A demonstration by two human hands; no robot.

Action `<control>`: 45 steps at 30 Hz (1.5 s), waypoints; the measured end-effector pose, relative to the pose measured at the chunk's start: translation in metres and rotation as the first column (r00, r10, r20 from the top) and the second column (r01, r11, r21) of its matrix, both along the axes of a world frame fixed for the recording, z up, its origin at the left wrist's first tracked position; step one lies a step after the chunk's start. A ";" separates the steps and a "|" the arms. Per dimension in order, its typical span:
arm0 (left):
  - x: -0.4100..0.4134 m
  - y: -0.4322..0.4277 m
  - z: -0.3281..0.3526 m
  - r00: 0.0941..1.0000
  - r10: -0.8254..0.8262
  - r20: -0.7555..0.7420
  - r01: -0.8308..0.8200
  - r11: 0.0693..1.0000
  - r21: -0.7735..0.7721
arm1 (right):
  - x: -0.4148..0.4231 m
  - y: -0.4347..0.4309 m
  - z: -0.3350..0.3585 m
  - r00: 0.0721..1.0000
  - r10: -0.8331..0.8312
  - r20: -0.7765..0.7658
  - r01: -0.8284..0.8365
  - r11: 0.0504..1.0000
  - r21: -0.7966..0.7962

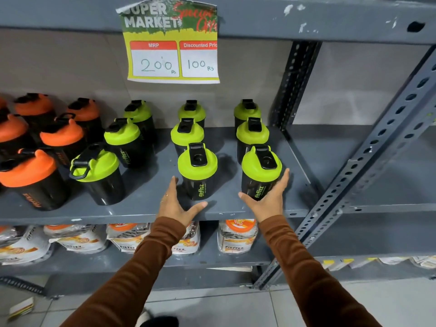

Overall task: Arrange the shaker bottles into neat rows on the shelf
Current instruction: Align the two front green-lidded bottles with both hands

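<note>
Black shaker bottles stand on a grey metal shelf. Green-lidded ones form three columns; several orange-lidded ones crowd the left. My left hand is spread open at the base of the front middle green bottle, thumb to its right and fingers to its left, apparently just touching it. My right hand cups the lower body of the front right green bottle, fingers along its right side. The front left green bottle stands tilted, its carry loop flipped out.
A price sign hangs from the shelf above. A perforated upright slants at the right end of the shelf. Jars and pouches fill the shelf below. A small box lies on the tiled floor.
</note>
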State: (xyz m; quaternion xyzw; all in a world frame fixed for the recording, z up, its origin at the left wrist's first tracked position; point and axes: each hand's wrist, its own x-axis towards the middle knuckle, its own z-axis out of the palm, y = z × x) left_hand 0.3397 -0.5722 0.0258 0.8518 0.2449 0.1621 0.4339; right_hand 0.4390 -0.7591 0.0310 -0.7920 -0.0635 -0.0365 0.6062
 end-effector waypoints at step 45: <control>0.005 0.013 0.013 0.995 -0.053 -0.081 0.042 0.991 -0.125 | 0.009 -0.019 -0.003 0.983 0.006 -0.184 -0.040 0.982 -0.183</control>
